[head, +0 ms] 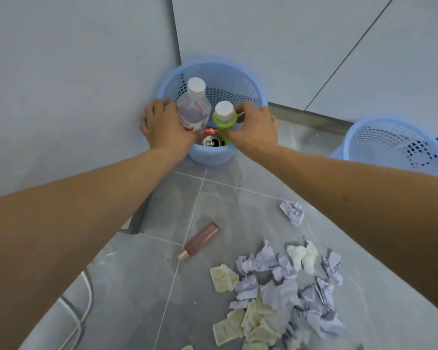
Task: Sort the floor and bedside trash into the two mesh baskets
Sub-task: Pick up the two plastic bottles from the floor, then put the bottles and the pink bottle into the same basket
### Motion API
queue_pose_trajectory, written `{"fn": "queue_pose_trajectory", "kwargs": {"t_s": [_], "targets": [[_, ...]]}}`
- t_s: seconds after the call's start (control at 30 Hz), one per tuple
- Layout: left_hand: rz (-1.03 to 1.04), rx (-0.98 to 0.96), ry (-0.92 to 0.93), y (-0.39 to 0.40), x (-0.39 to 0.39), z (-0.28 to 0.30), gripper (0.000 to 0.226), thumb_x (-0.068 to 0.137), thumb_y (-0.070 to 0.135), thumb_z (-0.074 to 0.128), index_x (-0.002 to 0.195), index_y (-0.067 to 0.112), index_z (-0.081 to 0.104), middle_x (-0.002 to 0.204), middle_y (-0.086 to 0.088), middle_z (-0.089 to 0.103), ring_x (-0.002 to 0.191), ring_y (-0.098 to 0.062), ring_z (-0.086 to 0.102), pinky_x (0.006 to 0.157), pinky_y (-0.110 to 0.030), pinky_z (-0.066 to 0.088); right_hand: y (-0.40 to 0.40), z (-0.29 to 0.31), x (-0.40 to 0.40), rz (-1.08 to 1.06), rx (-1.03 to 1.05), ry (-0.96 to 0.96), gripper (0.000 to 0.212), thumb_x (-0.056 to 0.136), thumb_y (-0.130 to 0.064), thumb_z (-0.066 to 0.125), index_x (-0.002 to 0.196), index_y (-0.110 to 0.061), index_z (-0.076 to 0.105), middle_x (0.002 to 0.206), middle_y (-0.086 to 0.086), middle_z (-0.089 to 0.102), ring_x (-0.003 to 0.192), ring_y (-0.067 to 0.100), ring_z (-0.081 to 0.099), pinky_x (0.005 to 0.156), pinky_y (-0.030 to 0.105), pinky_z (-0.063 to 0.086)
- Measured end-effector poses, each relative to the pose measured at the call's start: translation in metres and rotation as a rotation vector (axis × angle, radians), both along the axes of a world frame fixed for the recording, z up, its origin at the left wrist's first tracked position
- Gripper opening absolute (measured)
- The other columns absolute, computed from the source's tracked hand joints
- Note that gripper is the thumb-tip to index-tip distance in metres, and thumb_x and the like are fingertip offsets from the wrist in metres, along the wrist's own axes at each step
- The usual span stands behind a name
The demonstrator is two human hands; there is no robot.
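Over the blue mesh basket (238, 79) in the corner, the left hand (166, 125) grips a clear bottle (194, 109), the right hand (254, 128) a green bottle (224, 120); a can (212, 142) lies inside, crumpled paper (276, 294) on the floor nearby

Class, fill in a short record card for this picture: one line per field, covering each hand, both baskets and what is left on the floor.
left hand: grips clear bottle, white cap, over the near basket
right hand: grips green bottle, white cap
near basket: blue mesh, in the corner; holds an opened can
far basket: blue mesh, nothing seen inside
floor: pink tube; pile of crumpled paper
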State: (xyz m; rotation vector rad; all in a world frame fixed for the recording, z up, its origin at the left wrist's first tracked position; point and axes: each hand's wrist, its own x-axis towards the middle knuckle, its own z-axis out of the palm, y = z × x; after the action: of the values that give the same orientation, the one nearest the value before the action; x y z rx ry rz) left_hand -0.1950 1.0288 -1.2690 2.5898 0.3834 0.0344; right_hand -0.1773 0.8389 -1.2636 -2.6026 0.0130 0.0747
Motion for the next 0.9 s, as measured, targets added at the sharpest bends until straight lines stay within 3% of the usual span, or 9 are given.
{"fn": "queue_pose_trajectory", "kwargs": {"t_s": [0.13,0.23,0.3,0.4,0.5,0.7,0.8,0.9], "targets": [[-0.031,-0.060,-0.056,0.002,-0.020,0.009,0.095,0.069,0.058,0.083,0.147,0.017,0.046,0.159,-0.003,0.038,0.147,-0.029,0.031,0.116,-0.048,0.030,-0.006,0.010,-0.022,-0.002,0.068,-0.149,0.047,0.075,-0.028,0.072,0.120,-0.019,0.061,0.118,-0.001,0.063,0.116,0.024,0.053,0.097,0.043,0.043],[-0.093,-0.090,-0.176,0.004,-0.052,0.030,0.077,0.080,0.047,0.073,0.145,0.015,0.046,0.150,-0.006,0.045,0.138,-0.030,0.041,0.102,-0.043,0.040,-0.016,0.022,-0.065,-0.002,0.122,-0.274,0.036,0.076,-0.021,0.065,0.111,-0.016,0.063,0.111,0.003,0.060,0.107,0.024,0.054,0.087,0.039,0.045],[-0.111,-0.107,-0.204,0.005,-0.085,0.045,0.062,0.082,0.038,0.069,0.136,0.013,0.052,0.138,-0.011,0.050,0.127,-0.031,0.046,0.091,-0.037,0.040,-0.023,0.027,-0.111,-0.002,0.196,-0.197,0.027,0.078,-0.015,0.062,0.105,-0.013,0.062,0.105,0.003,0.058,0.102,0.022,0.054,0.087,0.038,0.047],[-0.112,-0.207,-0.115,0.006,-0.153,0.054,0.040,0.086,0.023,0.067,0.122,0.010,0.056,0.123,-0.012,0.054,0.116,-0.029,0.049,0.092,-0.038,0.042,-0.037,0.030,-0.198,-0.002,0.230,0.024,0.020,0.081,-0.010,0.062,0.100,-0.015,0.062,0.099,-0.002,0.057,0.095,0.018,0.056,0.087,0.041,0.050],[-0.100,-0.355,0.044,0.012,-0.230,0.058,0.024,0.087,0.019,0.065,0.109,0.018,0.057,0.108,-0.008,0.061,0.102,-0.023,0.056,0.092,-0.043,0.049,-0.043,0.045,-0.291,-0.032,0.251,0.171,0.019,0.082,-0.009,0.062,0.097,-0.019,0.060,0.094,-0.001,0.059,0.090,0.020,0.058,0.082,0.046,0.052],[-0.186,-0.432,0.294,0.020,-0.344,0.077,0.017,0.093,0.016,0.066,0.106,0.022,0.057,0.101,-0.005,0.065,0.092,-0.023,0.063,0.080,-0.037,0.052,-0.027,0.074,-0.435,-0.212,0.265,0.357,0.019,0.087,-0.014,0.066,0.102,-0.023,0.059,0.097,-0.006,0.061,0.092,0.015,0.059,0.081,0.038,0.054],[-0.206,-0.411,0.404,0.025,-0.380,0.086,0.016,0.096,0.016,0.065,0.109,0.021,0.057,0.102,-0.002,0.064,0.091,-0.018,0.061,0.078,-0.027,0.047,-0.007,0.068,-0.497,-0.300,0.252,0.435,0.022,0.088,-0.016,0.067,0.106,-0.025,0.058,0.102,-0.008,0.060,0.094,0.012,0.059,0.084,0.037,0.055],[-0.210,-0.397,0.448,0.032,-0.408,0.081,0.015,0.096,0.015,0.064,0.107,0.022,0.057,0.099,0.000,0.064,0.089,-0.017,0.061,0.078,-0.027,0.047,0.016,0.048,-0.551,-0.380,0.237,0.565,0.026,0.088,-0.021,0.068,0.108,-0.030,0.055,0.105,-0.011,0.058,0.099,0.013,0.058,0.087,0.039,0.055]]}}
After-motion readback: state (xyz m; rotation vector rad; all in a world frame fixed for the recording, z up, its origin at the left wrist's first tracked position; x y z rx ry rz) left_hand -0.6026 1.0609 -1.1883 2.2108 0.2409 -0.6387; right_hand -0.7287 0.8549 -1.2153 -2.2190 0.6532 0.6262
